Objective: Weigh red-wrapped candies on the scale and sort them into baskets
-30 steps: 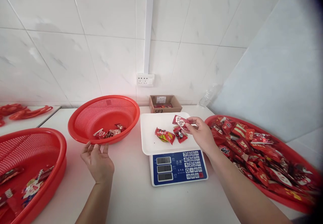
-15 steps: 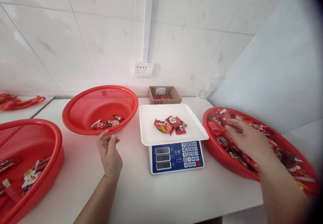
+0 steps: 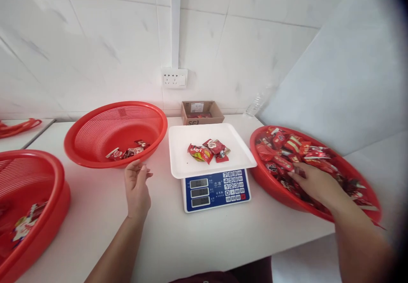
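Observation:
My right hand (image 3: pixel 314 183) is inside the right red basket (image 3: pixel 261 174), its thumb and fingers pinching at a small wrapped candy among many red-wrapped sweets (image 3: pixel 295 145). The pinched piece is mostly hidden. My left hand (image 3: pixel 137 187) hovers above the table by the front rim of the middle red basket (image 3: pixel 75 155), fingers loosely curled and apart, and no held thing shows in it. Several wrapped candies (image 3: pixel 200 153) lie together on the white pan (image 3: pixel 180 168) of a digital scale (image 3: pixel 216 191), which stands between my hands.
More candies (image 3: pixel 116 154) lie in the middle basket. Another red basket (image 3: pixel 57 215) with a few packets stands at the left front. Behind the scale are a small cardboard box (image 3: pixel 204 112) and a clear plastic item (image 3: pixel 255 103). Red netting (image 3: pixel 21 126) lies far left.
My right hand has lowered into the sweets, its fingers drawing together. My left hand stays beside the middle basket. The whole view has shifted slightly; the candies on the pan look unchanged.

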### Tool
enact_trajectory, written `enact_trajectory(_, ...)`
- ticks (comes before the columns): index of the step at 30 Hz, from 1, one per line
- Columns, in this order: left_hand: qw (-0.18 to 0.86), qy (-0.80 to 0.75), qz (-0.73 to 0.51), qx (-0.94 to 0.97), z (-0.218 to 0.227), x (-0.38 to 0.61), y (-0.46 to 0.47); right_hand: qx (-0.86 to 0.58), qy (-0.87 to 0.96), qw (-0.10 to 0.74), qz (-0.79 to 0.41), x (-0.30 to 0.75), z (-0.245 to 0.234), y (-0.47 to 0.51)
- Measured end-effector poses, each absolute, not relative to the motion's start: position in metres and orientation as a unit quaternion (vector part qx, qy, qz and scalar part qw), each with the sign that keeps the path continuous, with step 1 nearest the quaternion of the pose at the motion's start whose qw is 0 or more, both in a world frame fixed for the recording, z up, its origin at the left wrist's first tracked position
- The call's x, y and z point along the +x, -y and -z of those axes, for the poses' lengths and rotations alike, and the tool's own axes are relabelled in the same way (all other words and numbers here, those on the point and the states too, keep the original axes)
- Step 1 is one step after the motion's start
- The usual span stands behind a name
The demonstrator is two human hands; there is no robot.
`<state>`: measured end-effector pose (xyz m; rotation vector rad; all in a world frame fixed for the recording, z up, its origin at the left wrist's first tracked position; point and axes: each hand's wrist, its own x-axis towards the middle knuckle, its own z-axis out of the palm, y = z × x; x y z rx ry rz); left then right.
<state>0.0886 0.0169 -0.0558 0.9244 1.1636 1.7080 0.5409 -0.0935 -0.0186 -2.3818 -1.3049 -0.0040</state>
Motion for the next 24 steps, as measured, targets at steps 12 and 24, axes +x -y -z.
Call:
enact_trajectory(12, 0.434, -0.475, -0.679, 0.354, 0.055, 0.088, -0.019, -0.794, 0.433, 0.425, -0.026, 0.468, -0.026, 0.067)
enact_trajectory(24, 0.426, -0.489, -0.665, 0.37, 0.057, 0.083, -0.019, -0.703, 0.58, 0.366, -0.188, 0.385, -0.017, 0.008)
